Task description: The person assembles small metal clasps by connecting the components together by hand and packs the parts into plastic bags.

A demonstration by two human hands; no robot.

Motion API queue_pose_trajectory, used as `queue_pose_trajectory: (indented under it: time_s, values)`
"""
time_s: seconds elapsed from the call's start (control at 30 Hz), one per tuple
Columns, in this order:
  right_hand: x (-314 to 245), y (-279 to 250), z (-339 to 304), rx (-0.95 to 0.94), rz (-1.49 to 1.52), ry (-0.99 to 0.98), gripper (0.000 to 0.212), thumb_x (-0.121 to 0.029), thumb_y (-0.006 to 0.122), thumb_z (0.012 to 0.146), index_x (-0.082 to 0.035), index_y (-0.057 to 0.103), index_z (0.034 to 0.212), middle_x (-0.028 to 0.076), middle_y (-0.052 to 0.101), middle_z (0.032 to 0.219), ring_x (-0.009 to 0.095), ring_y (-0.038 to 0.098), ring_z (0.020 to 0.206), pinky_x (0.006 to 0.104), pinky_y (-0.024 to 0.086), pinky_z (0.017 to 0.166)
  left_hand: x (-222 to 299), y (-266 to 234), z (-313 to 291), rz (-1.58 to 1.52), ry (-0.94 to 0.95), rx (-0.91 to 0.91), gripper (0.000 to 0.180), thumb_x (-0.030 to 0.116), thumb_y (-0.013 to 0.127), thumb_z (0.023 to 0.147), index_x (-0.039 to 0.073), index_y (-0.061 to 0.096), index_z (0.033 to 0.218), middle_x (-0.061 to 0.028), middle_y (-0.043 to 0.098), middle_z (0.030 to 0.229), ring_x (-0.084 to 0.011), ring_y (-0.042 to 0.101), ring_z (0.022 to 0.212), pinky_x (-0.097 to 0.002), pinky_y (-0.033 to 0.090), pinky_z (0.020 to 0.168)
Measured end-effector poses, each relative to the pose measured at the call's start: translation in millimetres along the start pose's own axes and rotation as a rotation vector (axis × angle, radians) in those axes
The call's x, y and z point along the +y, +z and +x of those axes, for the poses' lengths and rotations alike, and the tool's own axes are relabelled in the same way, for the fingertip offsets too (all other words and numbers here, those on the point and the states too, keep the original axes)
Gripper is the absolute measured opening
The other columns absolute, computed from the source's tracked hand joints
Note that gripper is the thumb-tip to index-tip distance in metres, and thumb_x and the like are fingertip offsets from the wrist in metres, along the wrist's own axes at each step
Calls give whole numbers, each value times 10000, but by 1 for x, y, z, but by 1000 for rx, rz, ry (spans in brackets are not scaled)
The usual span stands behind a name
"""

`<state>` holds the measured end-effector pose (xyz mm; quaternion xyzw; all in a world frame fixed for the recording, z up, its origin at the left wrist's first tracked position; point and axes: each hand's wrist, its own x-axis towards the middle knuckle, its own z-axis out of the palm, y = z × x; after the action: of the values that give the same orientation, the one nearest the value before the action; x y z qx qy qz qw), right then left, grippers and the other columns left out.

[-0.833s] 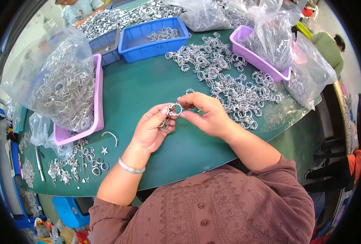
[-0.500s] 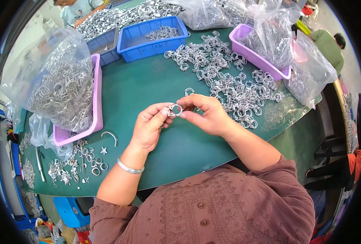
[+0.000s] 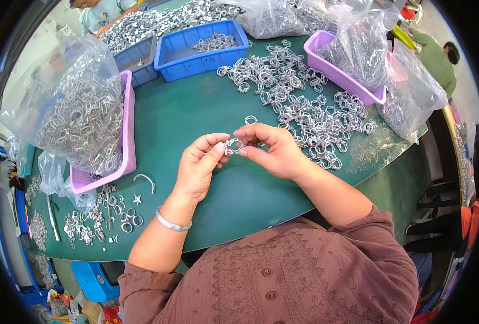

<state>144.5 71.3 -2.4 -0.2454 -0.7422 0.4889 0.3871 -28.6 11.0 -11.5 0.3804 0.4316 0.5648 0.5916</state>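
Note:
A silvery metal ring (image 3: 234, 146) is held up over the green table (image 3: 164, 119), between my two hands. My left hand (image 3: 200, 159) pinches its left side between thumb and fingers. On the opposite side, the fingertips and thumb of my right hand (image 3: 272, 148) close on its edge. The ring's finer detail is too small to make out. Just behind my right hand lies a single loose ring (image 3: 250, 120). A wide heap of similar silvery rings (image 3: 309, 116) spreads to the right and beyond that hand.
Left stands a pink tray (image 3: 128, 135) with a bag of metal pieces (image 3: 80, 124). Small rings (image 3: 131, 218) and a star piece (image 3: 137, 199) lie at the near left. Farther back are a blue bin (image 3: 196, 67) and another pink tray (image 3: 352, 92). A person (image 3: 102, 19) works across the table.
The ring has turned slightly between my fingers. Both hands otherwise keep nearly the same place and grip.

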Motion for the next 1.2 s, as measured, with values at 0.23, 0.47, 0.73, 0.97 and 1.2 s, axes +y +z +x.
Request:
queue_pose_trajectory:
  time_s: [0.23,0.47,0.73,0.97,1.2]
  values:
    - [-1,0,-1,8,-78,-70,219,-38,622,760,-18,581,974,53,618,782,109,571,685,243,461,625,-1,0,-2,-34,-10,8,178,148,538,859,48,597,994,5,601,824,-57,515,679,-184,411,609]
    - [-1,-1,1,11,-47,-18,220,-51,627,760,-11,580,971,55,624,780,105,572,684,240,459,623,1,0,1,-25,-10,3,181,164,544,854,47,605,979,10,600,811,-56,511,670,-180,406,604]
    - [1,0,-1,-2,39,83,242,-66,626,770,3,575,996,55,629,796,98,574,715,238,461,658,1,0,0,-52,-69,-5,181,197,538,858,49,607,936,8,591,778,-62,508,654,-188,407,595]
    - [2,-1,1,-27,90,105,254,-53,619,769,6,570,1011,56,628,817,92,573,732,238,462,672,1,-2,1,-90,-88,1,180,204,539,860,45,605,912,0,590,764,-71,513,646,-197,418,592]
    - [-1,-1,-1,-33,92,122,231,-44,608,773,7,571,995,41,619,797,88,568,724,235,462,672,-1,-2,1,-91,-94,3,182,203,533,865,42,603,916,-2,587,754,-75,516,639,-201,422,587]
